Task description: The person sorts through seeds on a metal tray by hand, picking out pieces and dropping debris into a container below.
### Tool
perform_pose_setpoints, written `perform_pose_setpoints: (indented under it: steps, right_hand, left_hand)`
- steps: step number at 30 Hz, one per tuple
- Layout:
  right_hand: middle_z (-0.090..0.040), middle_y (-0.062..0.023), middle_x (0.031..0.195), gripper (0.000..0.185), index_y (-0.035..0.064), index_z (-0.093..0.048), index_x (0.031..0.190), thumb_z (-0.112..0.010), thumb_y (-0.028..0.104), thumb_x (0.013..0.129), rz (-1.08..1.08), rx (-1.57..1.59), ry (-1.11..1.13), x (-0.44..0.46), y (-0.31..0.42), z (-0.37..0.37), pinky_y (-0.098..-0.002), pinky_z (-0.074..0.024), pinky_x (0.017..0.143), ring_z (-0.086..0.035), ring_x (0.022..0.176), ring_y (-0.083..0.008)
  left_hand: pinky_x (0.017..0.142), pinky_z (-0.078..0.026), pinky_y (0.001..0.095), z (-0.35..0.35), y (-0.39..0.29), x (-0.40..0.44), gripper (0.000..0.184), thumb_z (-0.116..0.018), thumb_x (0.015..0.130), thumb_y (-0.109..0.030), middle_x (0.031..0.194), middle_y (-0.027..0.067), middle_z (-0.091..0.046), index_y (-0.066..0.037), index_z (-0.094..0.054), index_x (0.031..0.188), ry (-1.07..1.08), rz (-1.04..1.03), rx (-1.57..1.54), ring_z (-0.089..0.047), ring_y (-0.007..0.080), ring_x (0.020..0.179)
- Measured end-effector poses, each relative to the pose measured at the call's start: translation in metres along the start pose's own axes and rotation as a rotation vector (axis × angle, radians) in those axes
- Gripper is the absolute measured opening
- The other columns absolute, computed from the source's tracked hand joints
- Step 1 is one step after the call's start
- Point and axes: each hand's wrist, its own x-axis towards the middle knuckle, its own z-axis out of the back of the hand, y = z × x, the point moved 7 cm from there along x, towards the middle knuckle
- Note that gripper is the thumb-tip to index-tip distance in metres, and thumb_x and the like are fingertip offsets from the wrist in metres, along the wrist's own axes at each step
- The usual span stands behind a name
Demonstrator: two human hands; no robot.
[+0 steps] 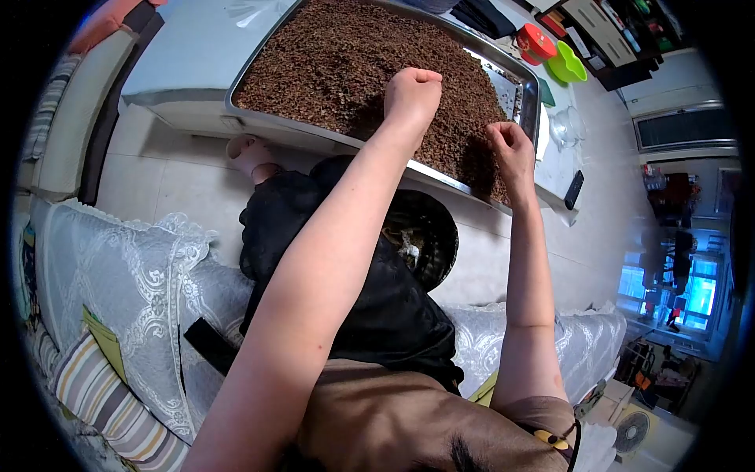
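Observation:
A big metal tray (501, 84) lies on the table in front of me, heaped with small dried brown bits (330, 59). My left hand (413, 98) is over the middle of the heap, its fingers curled in and the thumb pointing right. My right hand (513, 153) is at the tray's right end, thumb and fingertips pressed together close to the edge of the heap. Whatever either hand pinches is too small or too hidden to make out.
Below the tray's near edge, a black bin (444, 240) stands on the floor by my legs. To the tray's right are a red container (535, 43), a green bowl (566, 64), a clear glass vessel (568, 126) and a black remote (575, 189). A lace-covered sofa (126, 275) is around me.

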Motion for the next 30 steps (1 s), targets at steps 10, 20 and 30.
perform_pose_setpoints:
  steps: [10, 20, 30]
  right_hand:
    - [-0.065, -0.0166, 0.090, 0.014, 0.0056, -0.069, 0.095, -0.073, 0.014, 0.085, 0.229, -0.347, 0.030, -0.005, 0.041, -0.032, -0.0378, -0.0507, 0.074, -0.063, 0.079, -0.0299]
    - [-0.066, -0.0002, 0.088, 0.021, 0.0049, -0.064, 0.104, -0.068, 0.023, 0.094, -0.322, 0.572, 0.156, -0.004, 0.018, -0.008, -0.0217, -0.0475, 0.061, -0.061, 0.073, -0.0075]
    - [-0.066, -0.0007, 0.083, 0.027, 0.0016, -0.066, 0.101, -0.065, 0.028, 0.097, -0.194, 0.306, 0.215, -0.007, 0.049, -0.031, -0.0208, -0.0460, 0.059, -0.059, 0.070, -0.0062]
  left_hand:
    - [0.092, -0.046, 0.0298, 0.012, 0.001, -0.008, 0.021, -0.058, 0.088, -0.003, 0.102, 0.0093, -0.067, 0.001, -0.066, 0.107, 0.027, 0.070, -0.108, -0.060, 0.0152, 0.094]
    - [0.083, -0.050, 0.0279, -0.018, 0.011, -0.009, 0.024, -0.057, 0.093, -0.009, 0.104, 0.0066, -0.070, 0.000, -0.067, 0.113, 0.281, 0.073, 0.029, -0.065, 0.0131, 0.090]
    - [0.062, -0.052, 0.0214, -0.034, 0.030, -0.018, 0.018, -0.071, 0.089, -0.017, 0.085, 0.0052, -0.072, -0.001, -0.072, 0.098, 0.400, 0.146, -0.191, -0.065, 0.0081, 0.070]
